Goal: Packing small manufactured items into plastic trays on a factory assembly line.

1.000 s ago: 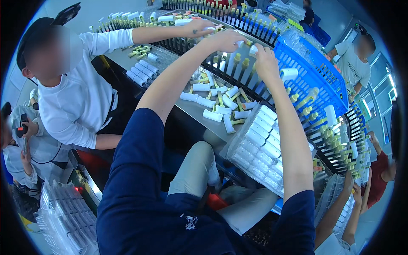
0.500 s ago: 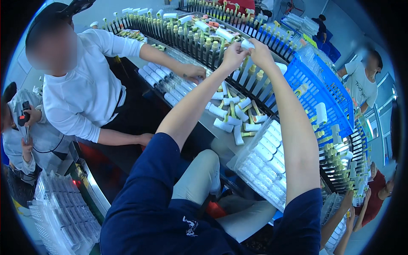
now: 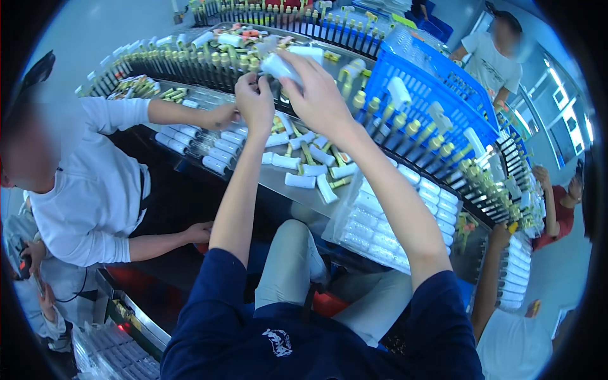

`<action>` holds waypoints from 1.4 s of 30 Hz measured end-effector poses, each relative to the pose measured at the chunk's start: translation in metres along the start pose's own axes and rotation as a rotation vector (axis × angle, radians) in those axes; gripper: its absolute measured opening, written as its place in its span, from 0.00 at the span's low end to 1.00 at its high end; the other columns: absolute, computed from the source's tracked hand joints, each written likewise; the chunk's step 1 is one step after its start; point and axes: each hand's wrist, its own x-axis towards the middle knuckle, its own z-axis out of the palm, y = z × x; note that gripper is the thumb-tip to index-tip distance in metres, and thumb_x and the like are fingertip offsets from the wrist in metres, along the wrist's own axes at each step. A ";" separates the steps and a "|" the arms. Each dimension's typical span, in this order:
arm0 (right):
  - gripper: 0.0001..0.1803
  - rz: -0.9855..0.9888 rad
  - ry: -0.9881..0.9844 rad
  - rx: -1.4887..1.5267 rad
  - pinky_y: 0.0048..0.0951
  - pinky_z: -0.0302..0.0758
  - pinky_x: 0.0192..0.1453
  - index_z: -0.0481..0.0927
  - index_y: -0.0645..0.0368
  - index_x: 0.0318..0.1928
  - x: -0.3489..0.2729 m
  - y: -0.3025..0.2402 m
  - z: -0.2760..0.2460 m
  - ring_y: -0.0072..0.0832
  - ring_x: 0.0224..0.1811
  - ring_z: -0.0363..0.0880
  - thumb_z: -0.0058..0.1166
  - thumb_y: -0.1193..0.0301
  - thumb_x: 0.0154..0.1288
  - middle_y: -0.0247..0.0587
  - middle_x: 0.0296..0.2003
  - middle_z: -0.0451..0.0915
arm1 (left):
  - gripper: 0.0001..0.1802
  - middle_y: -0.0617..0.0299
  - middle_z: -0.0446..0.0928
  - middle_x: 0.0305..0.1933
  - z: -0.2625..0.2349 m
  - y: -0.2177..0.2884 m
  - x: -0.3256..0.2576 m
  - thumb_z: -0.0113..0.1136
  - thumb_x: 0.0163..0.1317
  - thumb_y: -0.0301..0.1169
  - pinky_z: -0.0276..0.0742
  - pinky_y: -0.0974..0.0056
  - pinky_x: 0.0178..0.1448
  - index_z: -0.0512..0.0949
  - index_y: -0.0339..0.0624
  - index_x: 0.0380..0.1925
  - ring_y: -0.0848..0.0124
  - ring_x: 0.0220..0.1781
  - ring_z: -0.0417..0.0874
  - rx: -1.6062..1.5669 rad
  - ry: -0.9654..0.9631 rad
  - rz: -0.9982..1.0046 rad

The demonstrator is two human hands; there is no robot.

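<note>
right hand [image 3: 320, 95] gripping a glossy white plastic cylinder [image 3: 278, 67] at the far side of the grey metal counter [image 3: 301, 199], left hand [image 3: 256, 106] just beside, fingers curled, cannot tell whether gripping anything, loose white cylinders with yellow-green stems [image 3: 299, 181] nearer, clear plastic tray [image 3: 338, 232] right, white emblem [image 3: 277, 342] on navy shirt [image 3: 218, 335]
</note>
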 end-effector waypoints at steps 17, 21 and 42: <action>0.23 -0.008 -0.367 -0.492 0.34 0.69 0.64 0.75 0.60 0.57 -0.023 0.084 -0.197 0.41 0.59 0.75 0.50 0.85 0.60 0.47 0.53 0.76 | 0.08 0.52 0.74 0.38 -0.018 0.116 -0.286 0.60 0.57 0.26 0.74 0.52 0.46 0.74 0.35 0.34 0.55 0.44 0.76 -0.139 -0.953 0.410; 0.21 -0.072 -0.499 -0.427 0.39 0.69 0.64 0.75 0.60 0.50 0.014 0.095 -0.181 0.47 0.57 0.73 0.47 0.87 0.53 0.49 0.49 0.76 | 0.10 0.52 0.74 0.41 -0.013 0.103 -0.289 0.61 0.57 0.26 0.72 0.53 0.52 0.74 0.38 0.37 0.55 0.47 0.76 -0.102 -1.027 0.338; 0.44 -0.072 -0.776 -0.452 0.49 0.42 0.81 0.63 0.58 0.66 0.085 0.170 0.017 0.58 0.77 0.47 0.50 0.91 0.42 0.59 0.71 0.56 | 0.08 0.54 0.73 0.39 -0.011 0.108 -0.285 0.61 0.56 0.27 0.69 0.54 0.50 0.73 0.40 0.33 0.57 0.47 0.74 -0.047 -1.021 0.379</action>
